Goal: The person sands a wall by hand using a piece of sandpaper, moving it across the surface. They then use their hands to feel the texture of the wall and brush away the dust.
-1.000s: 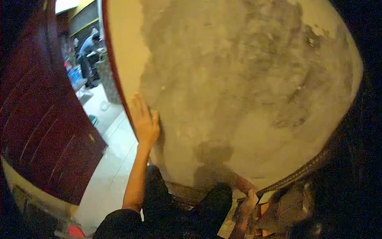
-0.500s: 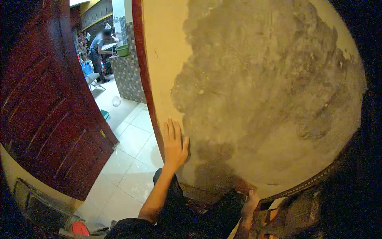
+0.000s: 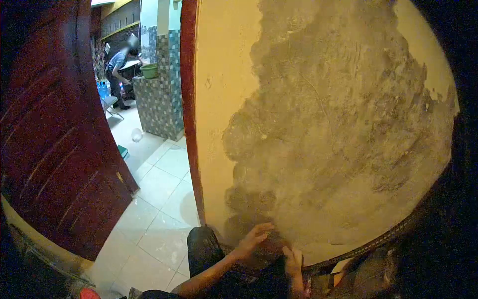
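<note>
The wall (image 3: pixel 323 149) in front of me is yellow, with a large rough grey-brown patch and darker blotches low on its left side. My left hand (image 3: pixel 253 240) is low before the dark blotches, its fingers stretched to the right and somewhat apart. Just right of it, my right hand (image 3: pixel 293 261) has its thumb up and its fingers closed at the edge of a dark reddish-brown flat thing (image 3: pixel 273 245). Dimness hides what this thing is, and whether my left fingers touch it.
A dark red door (image 3: pixel 59 129) stands open at left, beside a tiled floor (image 3: pixel 159 184). Through the doorway, a person (image 3: pixel 117 72) bends near a green basin (image 3: pixel 150 71) on a tiled ledge. A red object (image 3: pixel 88 293) lies bottom left.
My left hand has left the wall's yellow edge and moved down and right, close to my right hand. My right hand is slightly further left and lower. The view has shifted.
</note>
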### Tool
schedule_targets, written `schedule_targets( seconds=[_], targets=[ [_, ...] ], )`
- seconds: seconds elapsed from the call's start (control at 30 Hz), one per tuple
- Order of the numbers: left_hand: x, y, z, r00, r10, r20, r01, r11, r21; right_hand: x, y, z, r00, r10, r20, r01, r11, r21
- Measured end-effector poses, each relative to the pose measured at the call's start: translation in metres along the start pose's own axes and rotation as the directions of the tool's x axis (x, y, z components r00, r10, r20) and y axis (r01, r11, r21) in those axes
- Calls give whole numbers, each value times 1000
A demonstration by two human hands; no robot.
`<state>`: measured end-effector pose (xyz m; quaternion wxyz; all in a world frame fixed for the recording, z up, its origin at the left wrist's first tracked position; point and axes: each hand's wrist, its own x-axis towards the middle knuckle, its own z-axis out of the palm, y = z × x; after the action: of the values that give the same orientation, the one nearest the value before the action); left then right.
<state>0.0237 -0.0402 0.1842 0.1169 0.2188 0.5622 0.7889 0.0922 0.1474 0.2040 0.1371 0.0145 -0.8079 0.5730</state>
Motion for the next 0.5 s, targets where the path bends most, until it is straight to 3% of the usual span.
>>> schedule_targets(
  seconds=[0.03,0.07,0.13,0.17,0.2,0.27,0.33,0.37,0.43,0.47,0.5],
  targets=[
    [-2,-5,0,1000,2,2,-2,1000,-2,1,11,0,999,-42,-4,42,999,-9],
    [-4,-10,1,992,-47,113,60,991,-116,2,22,1,996,-84,-8,84,996,-19],
    [-5,-17,2,970,-83,229,134,966,-219,-2,58,-4,981,146,127,-156,985,75],
    [-2,-25,1,926,-72,370,219,902,-371,-3,62,-7,960,218,174,-237,967,97],
    [-1,-30,1,865,-36,500,321,807,-496,-2,36,-12,934,284,215,-291,957,2],
    [-8,-1,4,886,-73,457,322,807,-495,0,24,-10,902,351,253,-341,936,-83],
    [-13,2,6,903,-106,416,326,800,-504,0,31,-9,936,223,273,-268,953,141],
    [-15,-11,4,893,-75,444,334,772,-540,-2,40,-6,935,231,270,-276,951,142],
    [-19,-2,10,879,-53,474,356,734,-578,-11,46,0,964,245,100,-249,968,28],
    [-24,4,8,865,-249,435,438,797,-416,-13,48,-3,961,260,99,-264,964,30],
    [-26,12,11,848,-349,398,488,808,-331,-8,24,-4,957,258,131,-252,966,-58]
  ],
)
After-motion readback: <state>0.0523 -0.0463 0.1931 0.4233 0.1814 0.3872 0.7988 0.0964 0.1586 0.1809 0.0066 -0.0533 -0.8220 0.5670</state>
